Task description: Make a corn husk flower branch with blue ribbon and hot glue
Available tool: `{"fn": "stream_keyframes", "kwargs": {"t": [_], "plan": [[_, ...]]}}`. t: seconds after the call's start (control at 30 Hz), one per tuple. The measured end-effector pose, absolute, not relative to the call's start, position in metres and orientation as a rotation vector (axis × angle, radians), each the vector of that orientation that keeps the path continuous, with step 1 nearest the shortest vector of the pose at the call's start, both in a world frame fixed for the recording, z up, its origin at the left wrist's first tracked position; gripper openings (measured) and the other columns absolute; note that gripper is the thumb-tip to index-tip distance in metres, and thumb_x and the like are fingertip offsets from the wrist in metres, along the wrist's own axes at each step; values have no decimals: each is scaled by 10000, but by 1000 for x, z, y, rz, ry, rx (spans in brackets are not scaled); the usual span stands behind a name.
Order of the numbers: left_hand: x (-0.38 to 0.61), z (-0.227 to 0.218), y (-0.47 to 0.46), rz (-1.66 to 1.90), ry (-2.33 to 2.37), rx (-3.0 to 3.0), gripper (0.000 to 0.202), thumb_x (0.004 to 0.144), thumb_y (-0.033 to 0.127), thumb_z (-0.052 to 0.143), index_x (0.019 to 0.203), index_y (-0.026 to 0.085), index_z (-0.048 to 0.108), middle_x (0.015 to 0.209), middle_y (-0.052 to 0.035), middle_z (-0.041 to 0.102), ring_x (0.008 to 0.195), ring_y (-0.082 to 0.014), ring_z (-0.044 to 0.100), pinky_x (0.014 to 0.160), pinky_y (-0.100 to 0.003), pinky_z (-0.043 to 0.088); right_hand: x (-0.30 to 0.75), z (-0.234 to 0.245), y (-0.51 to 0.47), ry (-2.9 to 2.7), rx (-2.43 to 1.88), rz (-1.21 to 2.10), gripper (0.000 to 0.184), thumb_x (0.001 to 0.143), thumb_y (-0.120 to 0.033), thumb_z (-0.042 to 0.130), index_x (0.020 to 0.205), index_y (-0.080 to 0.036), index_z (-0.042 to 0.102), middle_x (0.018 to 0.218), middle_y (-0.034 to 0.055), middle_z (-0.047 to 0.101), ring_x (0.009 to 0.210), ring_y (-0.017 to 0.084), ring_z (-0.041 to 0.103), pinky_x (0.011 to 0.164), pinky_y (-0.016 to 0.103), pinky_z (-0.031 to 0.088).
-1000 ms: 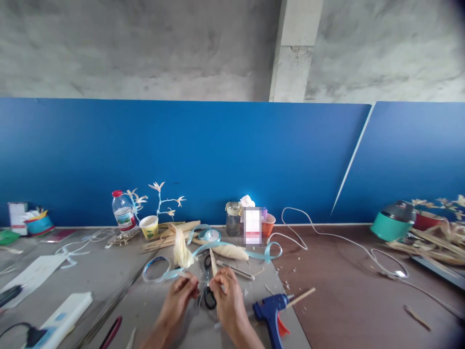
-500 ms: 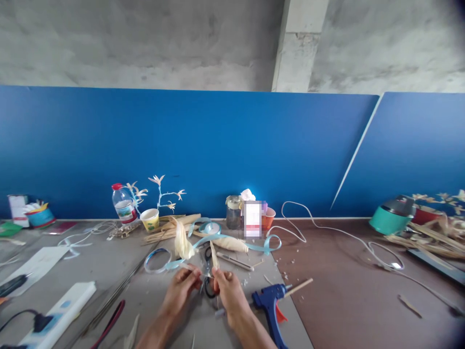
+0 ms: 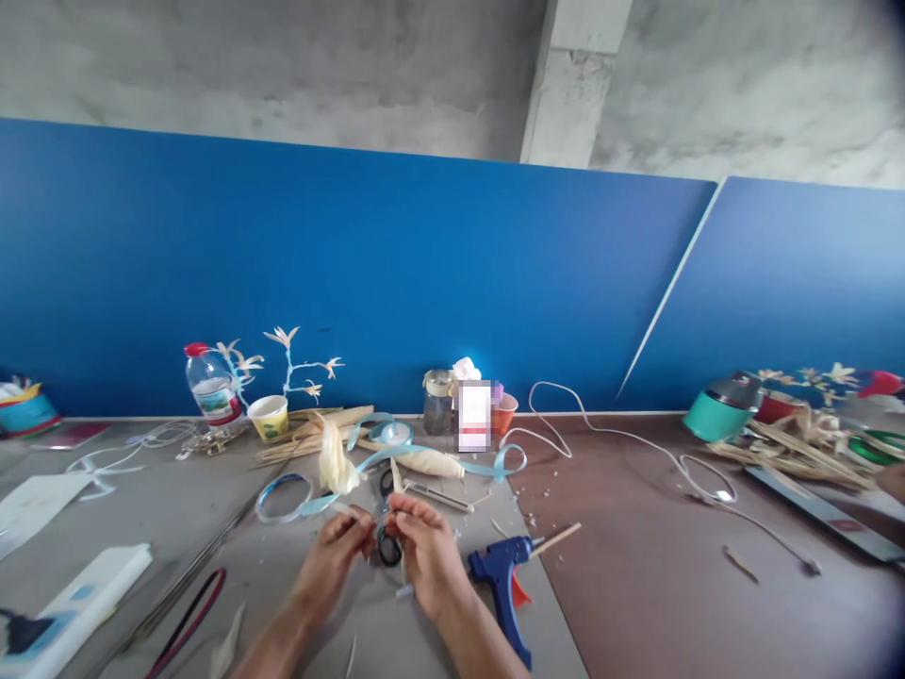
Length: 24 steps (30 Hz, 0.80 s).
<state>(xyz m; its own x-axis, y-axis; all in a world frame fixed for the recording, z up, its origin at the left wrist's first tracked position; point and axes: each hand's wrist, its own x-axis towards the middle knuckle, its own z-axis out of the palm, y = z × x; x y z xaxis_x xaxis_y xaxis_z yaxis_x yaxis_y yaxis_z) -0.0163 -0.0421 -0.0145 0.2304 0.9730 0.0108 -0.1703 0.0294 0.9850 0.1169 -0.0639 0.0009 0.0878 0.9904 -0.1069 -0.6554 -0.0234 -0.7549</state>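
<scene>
My left hand [image 3: 337,547] is closed in a pinch beside a thin whitish strip [image 3: 345,509]; what its fingertips hold is too small to make out. Close by on the right, my right hand [image 3: 422,542] pinches a pale dried husk piece [image 3: 396,474], whose pointed tip rises above the fingers. Black-handled scissors [image 3: 388,549] lie on the table between and under the hands, partly covered. Just beyond the left hand are a cream husk bundle [image 3: 337,462] and a light blue ribbon [image 3: 417,455]. To the right of my right hand lies a blue glue gun [image 3: 503,571].
Along the blue partition [image 3: 424,255] stand a bottle [image 3: 212,389], a yellow paper cup [image 3: 269,418], a branch with husk flowers [image 3: 288,363] and a jar [image 3: 438,404]. A power strip [image 3: 81,604] lies at left. A white cable [image 3: 636,434] crosses the right side, where another person's hand [image 3: 892,481] shows.
The view has turned slightly right, so the scene shifts left. My hands stay close together; the right fingers have shifted over the husk piece, covering more of it. Another person's hand appears at far right.
</scene>
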Motion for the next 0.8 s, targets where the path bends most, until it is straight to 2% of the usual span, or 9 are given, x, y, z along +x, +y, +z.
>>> {"fn": "stream_keyframes", "kwargs": {"t": [0.07,0.17,0.3,0.43,0.63,0.8], "plan": [[-17,-12,-42,1101,967,1185,325,710,459,636,610,158,559,592,11,491,600,-129,441,586,-246,367,117,-5,-60,-740,-983,1221,267,597,-125,614,847,-154,702,734,16,623,655,132,554,651,244,436],[-17,-10,-42,1125,1001,1149,331,666,469,669,602,161,566,599,13,494,591,-127,448,575,-242,373,118,-10,-58,-1066,-1220,870,230,656,-91,541,809,-157,699,757,37,626,704,158,566,671,259,434],[-18,-11,-38,1169,1002,1110,331,605,459,716,586,154,587,604,14,499,583,-123,461,559,-233,385,120,-8,-62,-1300,-1396,641,194,705,-67,504,725,-162,672,726,43,624,698,162,574,662,254,422],[-21,-14,-34,1178,1017,1068,330,574,452,742,575,152,603,595,14,511,575,-118,470,546,-219,394,121,-7,-65,-1363,-1479,603,181,706,-52,520,699,-176,651,718,29,610,676,156,576,642,247,417],[-23,-11,-33,1213,1072,965,322,512,427,787,606,157,639,622,0,563,608,-128,508,575,-218,440,121,-3,-66,-1309,-1460,551,177,658,-13,541,655,-166,630,815,49,564,720,147,562,662,237,431],[-27,-9,-30,1277,1062,874,344,469,418,805,602,154,630,627,8,567,578,-120,508,630,-271,488,123,7,-67,-1268,-1374,763,103,688,-111,566,609,-157,614,684,10,549,638,126,522,589,212,392]]}}
